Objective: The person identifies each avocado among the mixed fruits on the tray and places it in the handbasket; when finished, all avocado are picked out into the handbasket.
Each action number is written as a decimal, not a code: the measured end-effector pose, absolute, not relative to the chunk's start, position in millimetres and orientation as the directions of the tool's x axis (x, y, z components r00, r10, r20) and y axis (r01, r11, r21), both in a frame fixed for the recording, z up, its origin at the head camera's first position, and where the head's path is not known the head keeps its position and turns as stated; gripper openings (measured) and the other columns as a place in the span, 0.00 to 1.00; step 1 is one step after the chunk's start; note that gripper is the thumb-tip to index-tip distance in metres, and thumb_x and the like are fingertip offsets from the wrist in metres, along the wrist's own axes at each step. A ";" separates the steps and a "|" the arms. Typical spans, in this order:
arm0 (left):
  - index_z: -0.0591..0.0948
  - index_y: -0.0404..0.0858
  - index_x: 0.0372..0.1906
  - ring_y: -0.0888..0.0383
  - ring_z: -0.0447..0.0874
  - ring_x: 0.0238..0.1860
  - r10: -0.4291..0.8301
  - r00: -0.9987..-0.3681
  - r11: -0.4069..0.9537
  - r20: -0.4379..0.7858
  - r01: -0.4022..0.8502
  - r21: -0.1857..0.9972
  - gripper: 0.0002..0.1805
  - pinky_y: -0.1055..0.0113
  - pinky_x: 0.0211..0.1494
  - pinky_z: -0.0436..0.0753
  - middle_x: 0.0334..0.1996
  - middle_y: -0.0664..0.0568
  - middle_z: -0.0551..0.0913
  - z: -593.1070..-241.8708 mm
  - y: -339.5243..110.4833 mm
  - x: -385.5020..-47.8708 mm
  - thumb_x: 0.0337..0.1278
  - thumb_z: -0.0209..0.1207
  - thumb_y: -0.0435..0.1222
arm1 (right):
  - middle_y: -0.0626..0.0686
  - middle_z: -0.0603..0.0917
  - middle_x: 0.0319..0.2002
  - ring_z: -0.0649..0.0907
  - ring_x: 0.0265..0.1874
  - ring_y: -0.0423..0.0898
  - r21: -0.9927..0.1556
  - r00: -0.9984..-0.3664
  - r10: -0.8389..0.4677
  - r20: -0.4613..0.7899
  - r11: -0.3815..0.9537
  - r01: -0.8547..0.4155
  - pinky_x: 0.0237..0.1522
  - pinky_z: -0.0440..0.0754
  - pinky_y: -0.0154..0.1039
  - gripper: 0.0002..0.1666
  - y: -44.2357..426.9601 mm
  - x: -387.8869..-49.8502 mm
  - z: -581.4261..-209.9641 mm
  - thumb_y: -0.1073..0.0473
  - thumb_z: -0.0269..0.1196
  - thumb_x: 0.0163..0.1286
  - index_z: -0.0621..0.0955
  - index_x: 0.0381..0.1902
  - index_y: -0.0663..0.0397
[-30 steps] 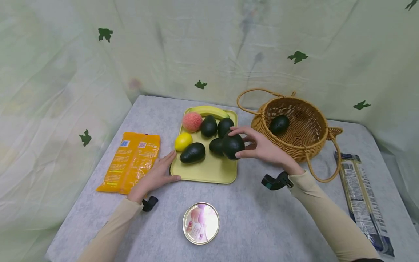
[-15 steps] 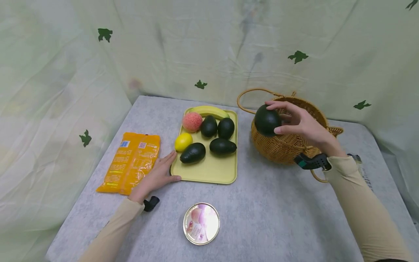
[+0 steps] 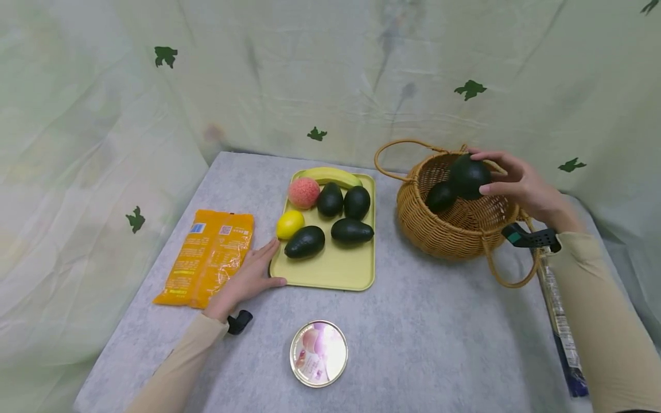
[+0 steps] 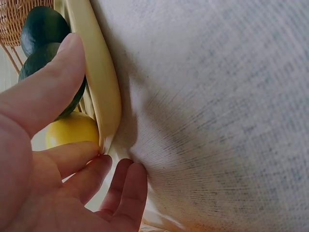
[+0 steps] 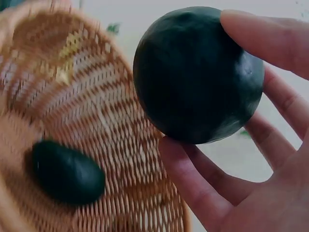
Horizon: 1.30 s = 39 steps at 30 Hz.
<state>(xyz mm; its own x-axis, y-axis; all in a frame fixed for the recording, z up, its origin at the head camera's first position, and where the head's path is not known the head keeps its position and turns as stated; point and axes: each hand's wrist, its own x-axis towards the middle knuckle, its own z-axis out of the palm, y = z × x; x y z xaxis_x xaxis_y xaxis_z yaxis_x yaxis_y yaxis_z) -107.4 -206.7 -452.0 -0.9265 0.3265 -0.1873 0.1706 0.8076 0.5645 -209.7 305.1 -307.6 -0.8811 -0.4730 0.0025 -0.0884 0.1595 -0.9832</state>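
My right hand point(image 3: 524, 186) grips a dark green avocado point(image 3: 469, 176) over the wicker basket point(image 3: 444, 238). In the right wrist view, fingers and thumb wrap the held avocado point(image 5: 198, 75), while another avocado point(image 5: 68, 173) lies inside the basket. My left hand point(image 3: 248, 281) rests at the left edge of the yellow tray point(image 3: 330, 278), its fingers touching the rim, as the left wrist view also shows. On the tray are several avocados point(image 3: 304, 242), a lemon point(image 3: 290, 224), a pink round fruit point(image 3: 303, 193) and a banana point(image 3: 330, 175).
An orange packet point(image 3: 206, 258) lies left of the tray. Nearer the front stands a round can point(image 3: 318, 353). The basket's handle point(image 3: 508, 283) hangs down toward the table, and a long package point(image 3: 563, 327) lies at the right, partly under the right arm.
From above the tray, my right hand has carried the avocado rightward to over the basket. My left hand has stayed at the tray's edge.
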 end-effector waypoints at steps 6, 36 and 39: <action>0.53 0.28 0.73 0.36 0.53 0.67 0.326 -0.925 0.806 -0.195 0.164 0.569 0.50 0.45 0.66 0.58 0.74 0.37 0.49 -451.0 -206.8 -108.2 0.52 0.68 0.43 | 0.49 0.54 0.74 0.73 0.58 0.43 -0.939 -0.913 -0.400 -0.074 0.336 -0.071 0.45 0.78 0.32 0.33 333.3 -209.9 -312.7 0.71 0.57 0.68 0.66 0.70 0.50; 0.53 0.27 0.72 0.37 0.56 0.64 0.337 -0.926 0.796 -0.171 0.183 0.577 0.51 0.46 0.64 0.60 0.73 0.37 0.49 -455.2 -208.3 -108.9 0.51 0.69 0.43 | 0.59 0.64 0.68 0.66 0.64 0.61 -0.777 -0.916 -0.359 -0.181 0.622 -0.090 0.58 0.69 0.53 0.29 302.5 -206.2 -323.7 0.55 0.55 0.74 0.64 0.69 0.56; 0.53 0.27 0.72 0.37 0.56 0.64 0.335 -0.927 0.796 -0.170 0.181 0.578 0.51 0.46 0.64 0.60 0.73 0.37 0.49 -455.4 -208.8 -108.8 0.51 0.69 0.43 | 0.53 0.67 0.66 0.70 0.62 0.50 -0.812 -0.917 -0.366 -0.156 0.576 -0.092 0.54 0.72 0.38 0.29 299.8 -203.2 -322.5 0.53 0.55 0.74 0.65 0.69 0.53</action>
